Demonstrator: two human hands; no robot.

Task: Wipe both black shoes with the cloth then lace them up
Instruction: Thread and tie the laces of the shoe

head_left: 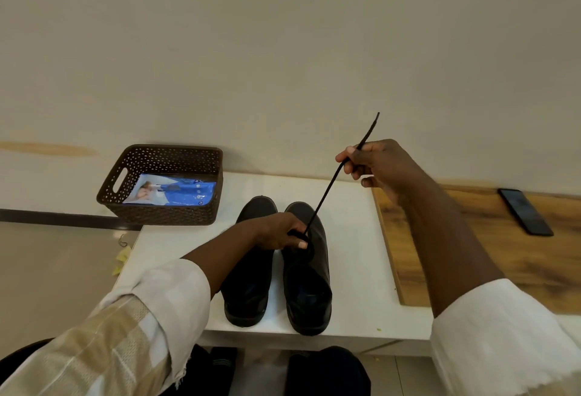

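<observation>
We're in the lacing step now, with the right hand (374, 164) raised up and away from the shoes, thumb and fingers pinched on a black lace (333, 180) just below its tip, and the lace running taut in a straight line down to the left hand (281, 233). That left hand sits on top of the right shoe (309, 273), fingers curled over the eyelet area and holding the lace where it leaves the shoe. The left shoe (248, 285) stands just beside it under the left wrist, the two nearly touching on the white tabletop (352, 257). We judge the lace thin, light and limp, stiff only at the tip, so the pinch belongs close to that end for threading. The shoe looks smooth and fairly firm, and light enough to slide if we pull hard, so the left hand pressing down matters. Beyond the left hand, a brown basket (163, 216) holds a blue packet (176, 193); we can't spot a cloth anywhere. Off past the right forearm, a phone (525, 211) lies on the wooden board (471, 266).
</observation>
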